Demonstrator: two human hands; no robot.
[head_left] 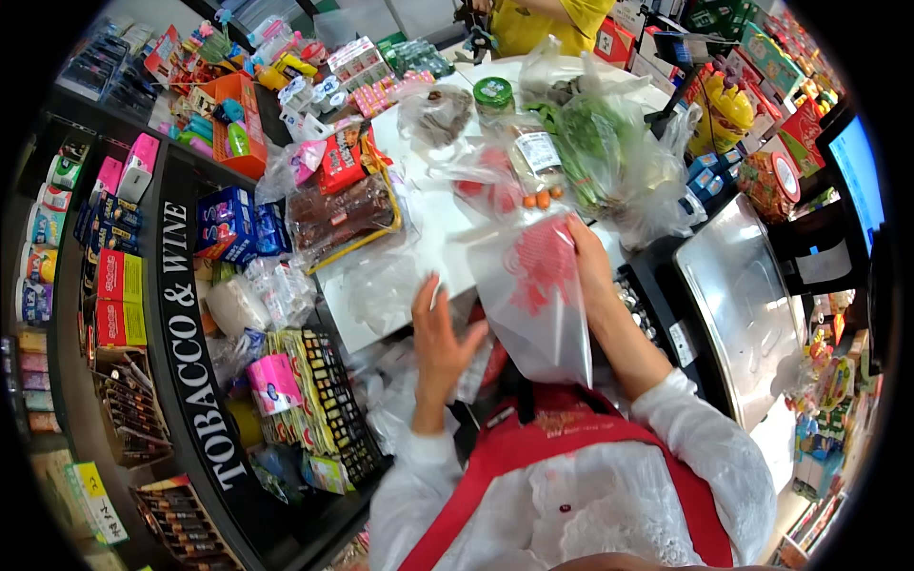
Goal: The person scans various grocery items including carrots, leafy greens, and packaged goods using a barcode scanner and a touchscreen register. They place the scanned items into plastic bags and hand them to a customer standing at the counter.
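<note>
The right hand (587, 262) gripped the top edge of a thin translucent plastic carrier bag with a red print (535, 290), which hung at the near edge of the white bench (428, 233). The left hand (440, 344) was open, fingers spread, just left of the bag and touching nothing. Beyond lay a clear bag of green leafy vegetables (595, 143) and small orange carrots (538, 200). Held by one edge only, the limp bag could have slipped or stayed shut.

Thin glossy plastic bag (533, 285) pinched in right hand (588, 265); smooth white counter (433, 238) under left hand (440, 343); brushed metal plate (743, 305) right of grip, probably steel.
</note>
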